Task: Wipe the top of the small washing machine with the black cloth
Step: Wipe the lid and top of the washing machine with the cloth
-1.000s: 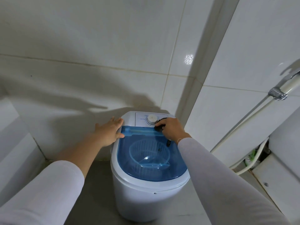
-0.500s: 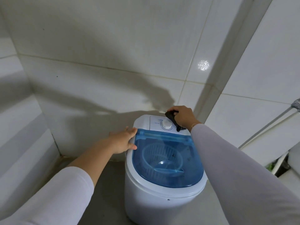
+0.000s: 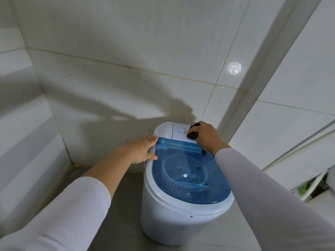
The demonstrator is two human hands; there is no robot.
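The small washing machine (image 3: 183, 205) stands on the floor in a tiled corner. The right hand (image 3: 206, 136) has its fingers clamped on the black cloth (image 3: 193, 135), pressed on the white control panel (image 3: 178, 132). The left hand (image 3: 143, 150), fingers loosely spread, rests against the machine's left rim beside the blue lid (image 3: 190, 176)

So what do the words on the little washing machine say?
None can be read.
Control panel of the washing machine: small dark print, too tiny and blurred to read.
Marks around the dial, beside the black cloth in the right hand: unreadable.
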